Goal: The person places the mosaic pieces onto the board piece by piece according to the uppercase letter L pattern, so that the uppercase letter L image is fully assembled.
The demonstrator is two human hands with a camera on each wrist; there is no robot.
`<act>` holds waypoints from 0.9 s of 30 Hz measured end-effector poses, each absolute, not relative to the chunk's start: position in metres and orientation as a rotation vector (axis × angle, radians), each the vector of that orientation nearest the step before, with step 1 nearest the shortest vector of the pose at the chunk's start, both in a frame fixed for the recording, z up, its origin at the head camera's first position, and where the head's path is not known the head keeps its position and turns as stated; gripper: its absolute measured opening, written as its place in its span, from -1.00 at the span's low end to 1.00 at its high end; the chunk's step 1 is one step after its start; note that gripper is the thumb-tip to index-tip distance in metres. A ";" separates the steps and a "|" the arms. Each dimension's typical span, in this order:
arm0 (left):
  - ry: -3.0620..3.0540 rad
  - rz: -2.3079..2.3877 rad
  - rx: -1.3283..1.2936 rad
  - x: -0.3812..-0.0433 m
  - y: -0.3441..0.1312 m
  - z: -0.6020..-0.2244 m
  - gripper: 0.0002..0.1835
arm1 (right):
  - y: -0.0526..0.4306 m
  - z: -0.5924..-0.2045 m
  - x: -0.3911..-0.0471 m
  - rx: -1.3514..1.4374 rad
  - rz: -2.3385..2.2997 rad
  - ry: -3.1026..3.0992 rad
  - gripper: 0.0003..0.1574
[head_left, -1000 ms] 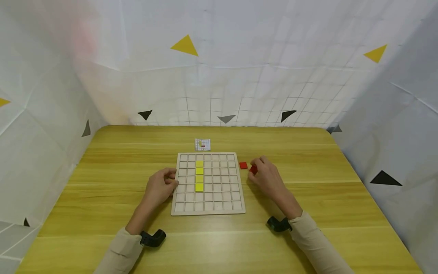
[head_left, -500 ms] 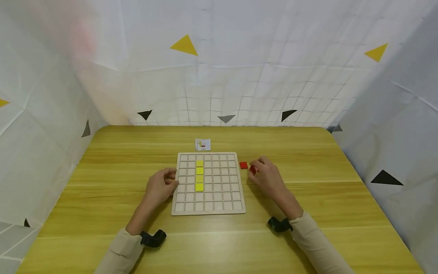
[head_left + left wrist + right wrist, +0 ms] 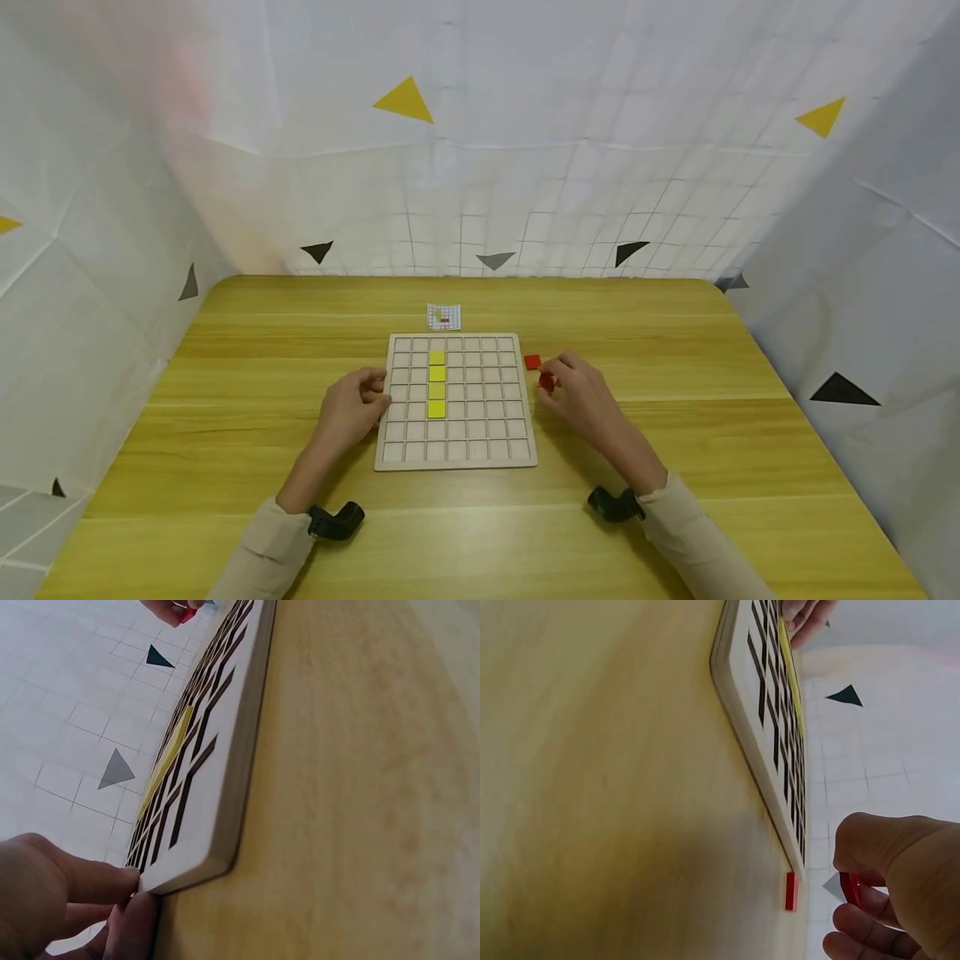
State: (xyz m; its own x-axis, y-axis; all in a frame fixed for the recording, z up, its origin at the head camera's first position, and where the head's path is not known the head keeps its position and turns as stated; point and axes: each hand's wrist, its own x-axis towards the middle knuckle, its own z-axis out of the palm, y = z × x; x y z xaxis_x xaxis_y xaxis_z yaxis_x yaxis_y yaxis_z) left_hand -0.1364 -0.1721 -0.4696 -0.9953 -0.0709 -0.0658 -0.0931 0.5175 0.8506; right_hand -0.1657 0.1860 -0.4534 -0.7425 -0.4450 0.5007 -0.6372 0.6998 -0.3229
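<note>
A pale wooden grid board (image 3: 477, 461) lies on the table, with several yellow square tiles (image 3: 437, 392) in one column of its cells. My left hand (image 3: 352, 408) holds the board's left edge; thumb and finger meet the edge in the left wrist view. Just right of the board, my right hand (image 3: 588, 402) pinches a red square tile (image 3: 547, 382) between thumb and fingers, above the table. The right wrist view shows this red tile (image 3: 849, 888) tilted on edge, partly hidden by the fingers. Another red tile (image 3: 532, 362) lies flat near the board's right edge.
A small printed card (image 3: 444, 317) with a grid and coloured cells lies behind the board. The wood-grain table (image 3: 480, 533) meets white sheeting (image 3: 480, 192) at the back. A dark wrist device (image 3: 336, 522) sits on each wrist.
My right hand has shifted slightly left and toward me with the red tile, nearer the board's right edge. The left hand and the board have stayed in place.
</note>
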 end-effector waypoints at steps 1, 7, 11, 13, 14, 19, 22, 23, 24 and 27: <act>2.717 1.523 -0.147 -0.136 -0.172 -0.470 -0.53 | 0.185 -0.453 -0.164 0.856 0.697 -2.523 -0.72; 2.719 1.518 -0.145 -0.136 -0.172 -0.469 -0.54 | 0.180 -0.451 -0.158 0.898 0.719 -2.536 -0.69; 2.713 1.524 -0.139 -0.135 -0.172 -0.468 -0.54 | 0.176 -0.448 -0.155 0.917 0.726 -2.540 -0.70; 2.708 1.527 -0.138 -0.135 -0.172 -0.468 -0.54 | 0.174 -0.447 -0.154 0.928 0.734 -2.545 -0.69; 2.706 1.529 -0.140 -0.135 -0.172 -0.468 -0.54 | 0.172 -0.446 -0.153 0.932 0.737 -2.546 -0.69; 2.702 1.529 -0.142 -0.135 -0.172 -0.467 -0.53 | 0.165 -0.444 -0.150 0.950 0.733 -2.555 -0.69; 2.701 1.525 -0.145 -0.136 -0.172 -0.467 -0.54 | 0.161 -0.444 -0.149 0.960 0.732 -2.554 -0.70; 2.700 1.525 -0.145 -0.136 -0.172 -0.467 -0.54 | 0.160 -0.444 -0.149 0.966 0.730 -2.552 -0.69; 2.697 1.526 -0.147 -0.136 -0.172 -0.467 -0.54 | 0.159 -0.444 -0.149 0.971 0.730 -2.549 -0.69; 2.692 1.529 -0.151 -0.137 -0.171 -0.467 -0.53 | 0.155 -0.444 -0.149 0.985 0.712 -2.539 -0.70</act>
